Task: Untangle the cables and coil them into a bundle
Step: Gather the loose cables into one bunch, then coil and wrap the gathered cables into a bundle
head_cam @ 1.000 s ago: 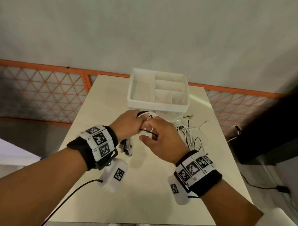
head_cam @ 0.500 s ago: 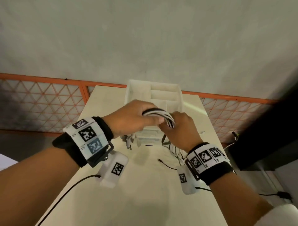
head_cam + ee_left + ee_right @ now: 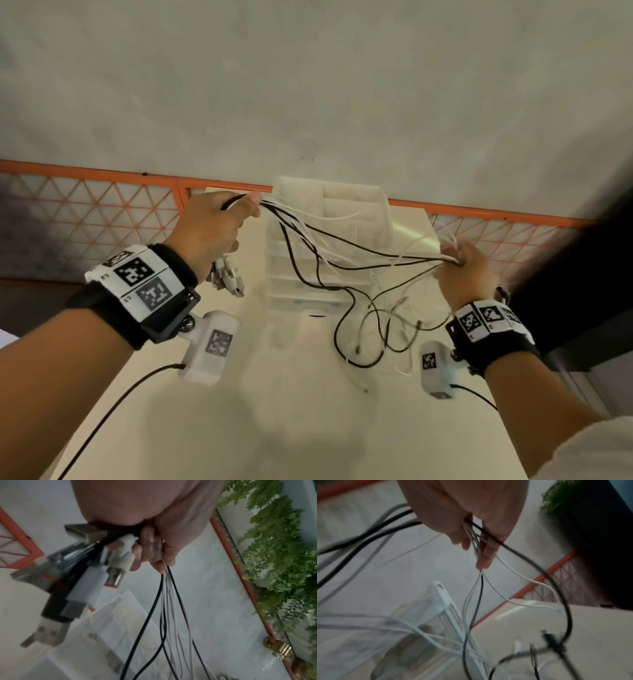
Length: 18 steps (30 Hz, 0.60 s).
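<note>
Head view: the left hand (image 3: 214,226) and the right hand (image 3: 462,267) are raised above the counter (image 3: 308,428) and held well apart, with a bunch of black and white cables (image 3: 342,246) stretched between them. The left grip is curled tight around 1 end of the bunch; a cluster of plugs (image 3: 227,277) hangs below this fist. The right grip is closed around the cables at the far side, and the strands sag in the span between the 2 hands. Below the right hand, loose loops and free ends (image 3: 373,329) droop toward the counter; whether they touch its surface cannot be told.

Left wrist view: the fingers (image 3: 150,545) pinch several black and grey-white strands, which run away downward, while the plugs (image 3: 77,582), some black and some white with metal tips, jut out beside the palm.

Right wrist view: the fingers (image 3: 485,550) clamp a few white strands and 1 black strand; a black loop (image 3: 563,601) curves out to the side, ending in a small dark plug (image 3: 553,642) above the counter.

A white divided tray (image 3: 342,212) stands at the far end of the counter, behind the cables. An orange lattice railing (image 3: 102,219) runs beyond the counter's far edge. Both wrists carry bands with black-and-white markers.
</note>
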Tool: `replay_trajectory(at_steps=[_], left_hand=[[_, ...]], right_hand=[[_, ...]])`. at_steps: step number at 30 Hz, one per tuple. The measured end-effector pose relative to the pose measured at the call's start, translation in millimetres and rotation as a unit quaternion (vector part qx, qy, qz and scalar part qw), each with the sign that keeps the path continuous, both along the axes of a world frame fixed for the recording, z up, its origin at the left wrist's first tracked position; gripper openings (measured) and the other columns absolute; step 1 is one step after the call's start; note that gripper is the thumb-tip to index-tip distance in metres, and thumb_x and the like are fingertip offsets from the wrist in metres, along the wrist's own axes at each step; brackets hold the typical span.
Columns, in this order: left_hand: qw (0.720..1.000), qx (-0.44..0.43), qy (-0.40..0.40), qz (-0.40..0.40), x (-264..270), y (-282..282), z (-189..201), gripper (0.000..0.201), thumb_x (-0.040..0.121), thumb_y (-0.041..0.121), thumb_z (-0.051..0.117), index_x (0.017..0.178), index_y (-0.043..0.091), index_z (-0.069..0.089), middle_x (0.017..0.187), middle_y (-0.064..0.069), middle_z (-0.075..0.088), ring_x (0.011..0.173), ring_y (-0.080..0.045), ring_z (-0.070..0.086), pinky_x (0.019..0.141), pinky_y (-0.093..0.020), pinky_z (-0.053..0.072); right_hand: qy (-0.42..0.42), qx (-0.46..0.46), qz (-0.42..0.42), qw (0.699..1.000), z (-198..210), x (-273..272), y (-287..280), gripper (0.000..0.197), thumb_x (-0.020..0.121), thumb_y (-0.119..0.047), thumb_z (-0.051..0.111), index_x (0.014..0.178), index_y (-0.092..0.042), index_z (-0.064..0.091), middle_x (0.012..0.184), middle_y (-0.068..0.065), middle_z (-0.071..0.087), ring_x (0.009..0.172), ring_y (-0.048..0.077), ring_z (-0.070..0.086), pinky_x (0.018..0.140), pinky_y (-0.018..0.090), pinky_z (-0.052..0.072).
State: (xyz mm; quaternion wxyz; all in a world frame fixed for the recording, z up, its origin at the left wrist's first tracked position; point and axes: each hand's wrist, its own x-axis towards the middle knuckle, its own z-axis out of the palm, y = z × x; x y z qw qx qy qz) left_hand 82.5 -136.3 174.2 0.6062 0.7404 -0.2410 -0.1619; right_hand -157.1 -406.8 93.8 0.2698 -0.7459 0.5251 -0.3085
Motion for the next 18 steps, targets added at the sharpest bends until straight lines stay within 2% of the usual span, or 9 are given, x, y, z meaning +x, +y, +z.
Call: replay_trajectory(at_steps=[2, 4, 5, 7, 9, 12, 15, 17, 18], left_hand=[[1.0, -0.018, 0.009, 0.017, 2, 1, -1, 0.03, 0.095, 0.037, 0.061, 0.077, 0.014, 0.067, 0.059, 0.002, 0.035, 0.052, -0.013, 0.033, 0.049, -0.025, 0.034], [0.997, -0.063, 0.036, 0.024, 3, 2, 2, 0.029, 0.096, 0.036, 0.06, 0.077, 0.015, 0.066, 0.054, 0.007, 0.034, 0.049, -0.011, 0.031, 0.046, -0.022, 0.034], [0.995, -0.086, 0.051, 0.02, 4, 2, 5, 0.029, 0.095, 0.037, 0.061, 0.078, 0.015, 0.066, 0.05, 0.01, 0.032, 0.048, -0.01, 0.029, 0.045, -0.02, 0.034], [0.993, -0.103, 0.06, 0.001, 4, 2, 8, 0.028, 0.095, 0.037, 0.061, 0.08, 0.014, 0.066, 0.047, 0.012, 0.03, 0.047, -0.01, 0.026, 0.043, -0.019, 0.033], [0.996, -0.079, 0.044, -0.022, 3, 0, 7, 0.028, 0.094, 0.036, 0.062, 0.081, 0.012, 0.068, 0.05, 0.01, 0.03, 0.047, -0.01, 0.026, 0.044, -0.02, 0.032], [0.999, -0.007, 0.008, -0.049, -5, -4, -3, 0.03, 0.094, 0.037, 0.062, 0.083, 0.011, 0.071, 0.052, 0.008, 0.035, 0.047, -0.011, 0.031, 0.047, -0.023, 0.035], [0.993, 0.058, -0.017, -0.102, -17, -12, -9, 0.026, 0.095, 0.035, 0.061, 0.089, 0.012, 0.073, 0.047, 0.015, 0.044, 0.046, -0.008, 0.038, 0.05, -0.024, 0.037], [0.981, 0.089, -0.041, -0.17, -27, -18, -7, 0.018, 0.095, 0.028, 0.062, 0.095, 0.014, 0.072, 0.049, 0.015, 0.048, 0.044, -0.005, 0.04, 0.049, -0.023, 0.035], [0.971, 0.105, -0.058, -0.208, -34, -21, -6, 0.013, 0.095, 0.023, 0.062, 0.098, 0.014, 0.071, 0.052, 0.014, 0.051, 0.043, -0.003, 0.042, 0.048, -0.022, 0.035]], right_hand=[[-0.041, -0.085, -0.003, 0.996, 1, -2, -2, 0.025, 0.101, -0.03, 0.049, 0.115, -0.022, 0.068, 0.099, 0.005, 0.066, 0.09, 0.024, 0.059, 0.078, 0.032, 0.044], [0.033, -0.122, 0.015, 0.992, -23, -7, -4, 0.029, 0.098, -0.028, 0.052, 0.121, -0.019, 0.068, 0.109, 0.015, 0.066, 0.096, 0.032, 0.061, 0.081, 0.036, 0.047], [0.109, -0.103, 0.025, 0.988, -42, -13, -3, 0.032, 0.095, -0.028, 0.057, 0.125, -0.019, 0.067, 0.115, 0.02, 0.065, 0.103, 0.037, 0.061, 0.086, 0.039, 0.049], [0.248, 0.004, 0.023, 0.968, -73, -26, 5, 0.043, 0.092, -0.037, 0.064, 0.132, -0.022, 0.063, 0.125, 0.024, 0.062, 0.115, 0.041, 0.059, 0.095, 0.042, 0.049], [0.265, 0.085, 0.009, 0.961, -80, -30, 12, 0.046, 0.093, -0.04, 0.064, 0.136, -0.023, 0.06, 0.128, 0.021, 0.061, 0.119, 0.04, 0.058, 0.098, 0.042, 0.048], [0.253, 0.117, 0.067, 0.958, -55, -17, 23, 0.064, 0.085, -0.029, 0.066, 0.146, -0.027, 0.048, 0.135, 0.017, 0.058, 0.125, 0.036, 0.055, 0.105, 0.043, 0.046], [0.261, 0.071, 0.165, 0.948, -8, 8, 45, 0.087, 0.073, -0.034, 0.071, 0.151, -0.037, 0.031, 0.147, 0.011, 0.041, 0.132, 0.034, 0.046, 0.11, 0.054, 0.041], [0.177, 0.023, 0.25, 0.952, 29, 26, 72, 0.093, 0.07, -0.037, 0.071, 0.152, -0.041, 0.025, 0.151, 0.004, 0.035, 0.139, 0.028, 0.039, 0.113, 0.057, 0.035], [0.121, 0.001, 0.306, 0.944, 46, 36, 89, 0.096, 0.068, -0.037, 0.07, 0.152, -0.043, 0.024, 0.152, 0.001, 0.035, 0.14, 0.025, 0.038, 0.114, 0.055, 0.034]])
